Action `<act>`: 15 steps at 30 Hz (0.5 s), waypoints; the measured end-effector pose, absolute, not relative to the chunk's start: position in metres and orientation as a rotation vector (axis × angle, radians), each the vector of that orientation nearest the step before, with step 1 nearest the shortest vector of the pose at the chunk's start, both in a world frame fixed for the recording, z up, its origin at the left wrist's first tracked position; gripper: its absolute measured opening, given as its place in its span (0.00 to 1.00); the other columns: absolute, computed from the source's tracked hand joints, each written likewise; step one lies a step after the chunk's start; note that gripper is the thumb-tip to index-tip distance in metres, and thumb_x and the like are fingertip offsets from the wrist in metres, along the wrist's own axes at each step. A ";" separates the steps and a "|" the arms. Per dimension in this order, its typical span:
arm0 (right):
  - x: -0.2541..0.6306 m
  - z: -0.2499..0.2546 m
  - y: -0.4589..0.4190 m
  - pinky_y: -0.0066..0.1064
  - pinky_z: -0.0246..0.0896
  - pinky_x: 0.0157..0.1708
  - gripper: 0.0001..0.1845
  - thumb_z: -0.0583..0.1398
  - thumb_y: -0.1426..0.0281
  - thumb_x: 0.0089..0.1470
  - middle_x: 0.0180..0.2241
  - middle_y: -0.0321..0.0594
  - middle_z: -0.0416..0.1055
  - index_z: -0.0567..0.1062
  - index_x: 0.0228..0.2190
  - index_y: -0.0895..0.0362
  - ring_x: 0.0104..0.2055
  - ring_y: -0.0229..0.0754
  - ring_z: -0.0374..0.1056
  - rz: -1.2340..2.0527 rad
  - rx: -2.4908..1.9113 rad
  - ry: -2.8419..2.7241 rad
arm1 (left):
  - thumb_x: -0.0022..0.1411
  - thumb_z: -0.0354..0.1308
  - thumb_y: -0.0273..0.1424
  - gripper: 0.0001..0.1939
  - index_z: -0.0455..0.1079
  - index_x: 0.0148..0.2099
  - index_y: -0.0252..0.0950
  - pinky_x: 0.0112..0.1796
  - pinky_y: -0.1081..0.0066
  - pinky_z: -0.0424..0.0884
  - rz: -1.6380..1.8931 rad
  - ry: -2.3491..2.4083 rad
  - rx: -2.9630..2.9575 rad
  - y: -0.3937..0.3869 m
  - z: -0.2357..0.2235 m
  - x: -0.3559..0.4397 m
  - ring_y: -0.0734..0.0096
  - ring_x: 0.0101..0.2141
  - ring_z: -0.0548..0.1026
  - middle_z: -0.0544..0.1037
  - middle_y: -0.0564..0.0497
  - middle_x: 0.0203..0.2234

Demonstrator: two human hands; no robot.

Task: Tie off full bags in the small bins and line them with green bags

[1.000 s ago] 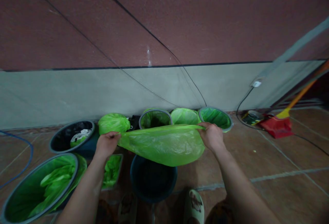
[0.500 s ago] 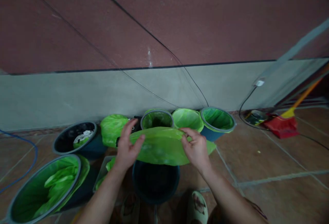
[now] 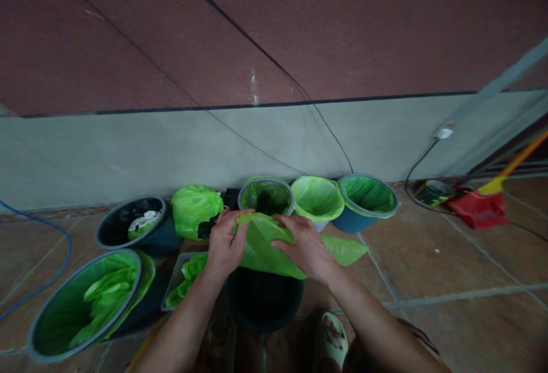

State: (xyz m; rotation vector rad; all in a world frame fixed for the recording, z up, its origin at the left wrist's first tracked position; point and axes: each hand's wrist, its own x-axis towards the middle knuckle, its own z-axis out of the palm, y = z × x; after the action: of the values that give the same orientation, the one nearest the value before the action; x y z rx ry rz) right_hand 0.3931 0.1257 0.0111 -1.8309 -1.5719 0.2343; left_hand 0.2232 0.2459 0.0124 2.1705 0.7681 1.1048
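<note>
A green plastic garbage bag (image 3: 266, 247) is stretched flat between my hands, above a dark, unlined bin (image 3: 264, 304) that stands between my feet. At the bag's left end, my left hand (image 3: 228, 243) is closed, the upper edge between thumb and fingers. My right hand (image 3: 303, 245) is also closed on the bag, its fingers bent over the upper edge and the thumb lying across the front. A loose tail of the bag hangs out to the right of my right hand. The exact fingertip grip is partly hidden.
Bins with green liners (image 3: 317, 199) line the wall. A full green bag (image 3: 194, 210), a dark bin with white waste (image 3: 128, 221), a large lined bin (image 3: 85, 304) and a small tub (image 3: 186, 280) stand left. Right are a red dustpan (image 3: 482, 208) and a black cable (image 3: 409, 181).
My left hand, spread apart before, has closed on the bag's left end. My right hand has shifted left along the edge, bringing the hands closer. The view has moved slightly.
</note>
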 end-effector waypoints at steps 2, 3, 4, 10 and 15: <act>0.397 0.008 0.124 0.41 0.61 0.51 0.08 0.63 0.70 0.55 0.38 0.42 0.79 0.77 0.39 0.55 0.43 0.46 0.73 0.281 -1.912 -1.640 | 0.66 0.52 0.39 0.16 0.78 0.45 0.37 0.56 0.57 0.67 1.131 0.812 2.018 0.251 0.014 0.218 0.62 0.44 0.78 0.82 0.46 0.42; 0.400 0.008 0.123 0.40 0.61 0.49 0.04 0.61 0.70 0.57 0.35 0.41 0.79 0.77 0.34 0.56 0.41 0.46 0.73 0.292 -1.946 -1.658 | 0.65 0.52 0.40 0.17 0.78 0.46 0.36 0.53 0.60 0.70 1.141 0.832 1.937 0.254 0.016 0.215 0.61 0.44 0.78 0.82 0.45 0.42; 0.404 0.008 0.122 0.39 0.62 0.48 0.06 0.59 0.70 0.59 0.33 0.40 0.78 0.77 0.31 0.56 0.39 0.45 0.73 0.290 -1.967 -1.666 | 0.65 0.53 0.41 0.19 0.77 0.46 0.35 0.49 0.62 0.73 1.151 0.853 1.857 0.257 0.017 0.212 0.61 0.43 0.79 0.82 0.45 0.42; 0.442 0.012 0.115 0.32 0.63 0.42 0.12 0.55 0.70 0.61 0.33 0.38 0.79 0.79 0.32 0.53 0.38 0.43 0.74 0.154 -1.974 -1.558 | 0.60 0.56 0.48 0.26 0.76 0.49 0.32 0.46 0.63 0.74 1.161 0.890 1.603 0.277 0.029 0.191 0.59 0.41 0.79 0.82 0.44 0.39; 0.478 0.005 0.109 0.33 0.66 0.41 0.13 0.56 0.72 0.54 0.37 0.41 0.81 0.81 0.34 0.53 0.40 0.46 0.76 0.040 -2.077 -1.368 | 0.57 0.57 0.50 0.28 0.76 0.48 0.31 0.49 0.63 0.73 1.211 0.999 1.560 0.292 0.026 0.178 0.55 0.47 0.77 0.81 0.44 0.41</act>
State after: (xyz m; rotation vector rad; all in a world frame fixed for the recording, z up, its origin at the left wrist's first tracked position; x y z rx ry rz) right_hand 0.4775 0.1089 0.0053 -2.0770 -1.3676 0.0403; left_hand 0.1776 0.2919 0.0264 1.5601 0.9992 1.2109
